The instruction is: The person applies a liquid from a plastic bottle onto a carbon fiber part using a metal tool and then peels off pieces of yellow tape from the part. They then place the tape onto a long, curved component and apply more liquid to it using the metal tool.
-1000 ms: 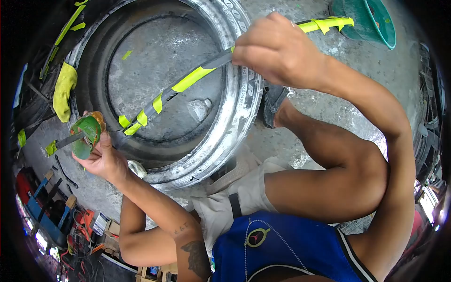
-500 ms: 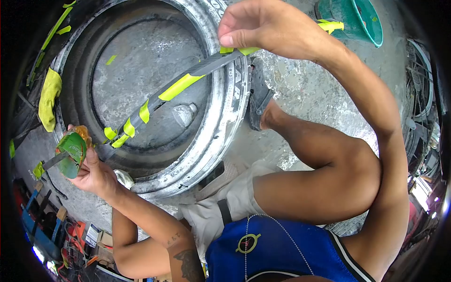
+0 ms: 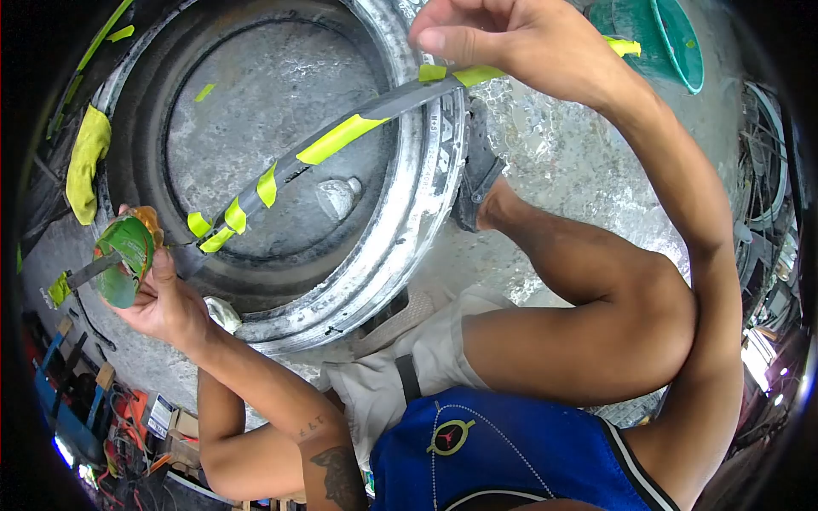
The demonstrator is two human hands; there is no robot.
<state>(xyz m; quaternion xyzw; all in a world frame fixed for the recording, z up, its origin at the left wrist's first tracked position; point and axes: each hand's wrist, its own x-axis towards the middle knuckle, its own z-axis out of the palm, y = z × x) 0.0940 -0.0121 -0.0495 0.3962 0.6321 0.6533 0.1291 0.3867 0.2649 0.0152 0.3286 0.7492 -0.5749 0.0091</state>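
My left hand (image 3: pixel 166 298) is closed around a crumpled green plastic wrapper (image 3: pixel 126 243) with an orange-brown part at its top. A narrow grey strip (image 3: pixel 88 272) with yellow-green tape at its end sticks out on the left of the wrapper. From near this hand a long dark strip (image 3: pixel 281 175) with several yellow-green tape pieces slants up across a large tire (image 3: pixel 341 311). Above the strip's upper part hovers my right hand (image 3: pixel 503 38), fingers loosely curved and thumb apart, with no object visible in it. Whether it touches the tape is hidden.
A yellow cloth piece (image 3: pixel 88 162) hangs over the tire's left side. Inside the ring lies a clear plastic item (image 3: pixel 339 198). A green bucket (image 3: pixel 677 43) stands at the upper right. Tools and cables (image 3: pixel 128 426) clutter the lower left. My bent leg (image 3: pixel 579 332) is beside the tire.
The tire, strip and right hand appear slightly farther right and the right hand a little higher. The left hand still holds the green wrapper, shifted slightly left.
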